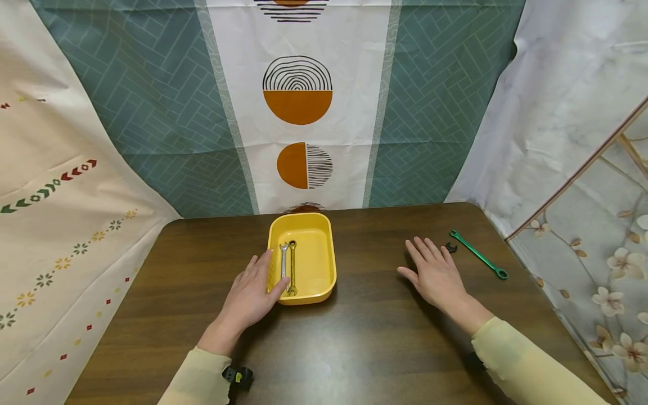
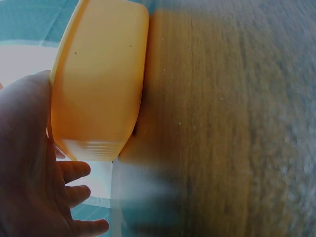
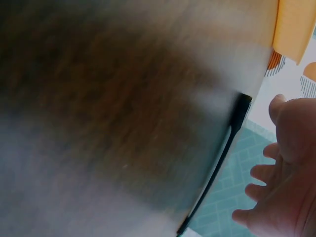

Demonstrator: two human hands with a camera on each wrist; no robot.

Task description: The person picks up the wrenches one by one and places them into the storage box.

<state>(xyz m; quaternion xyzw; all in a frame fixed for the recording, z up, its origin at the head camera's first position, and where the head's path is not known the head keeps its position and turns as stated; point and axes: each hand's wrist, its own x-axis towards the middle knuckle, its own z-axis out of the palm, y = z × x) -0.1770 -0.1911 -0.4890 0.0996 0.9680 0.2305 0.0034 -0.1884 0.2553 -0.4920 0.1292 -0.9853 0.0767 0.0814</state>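
Observation:
A yellow tray (image 1: 318, 259) stands on the table with a silver wrench (image 1: 283, 264) and a brass-coloured wrench (image 1: 292, 264) lying lengthwise inside. My left hand (image 1: 250, 292) is at its left side, fingers extended, thumb over the rim near the front left corner. In the left wrist view the thumb side meets the tray (image 2: 98, 84), and the other fingers are spread below it. My right hand (image 1: 436, 277) hovers with spread fingers above a black wrench (image 3: 229, 136). From the head view only one end of that wrench shows; the hand hides the rest.
To the right of the right hand a green wrench (image 1: 478, 254) lies slantwise on the dark wooden table (image 1: 202, 264). Patterned cloths hang behind the table (image 1: 435, 84) and along both sides. A black strap device (image 1: 238, 376) is at the left cuff.

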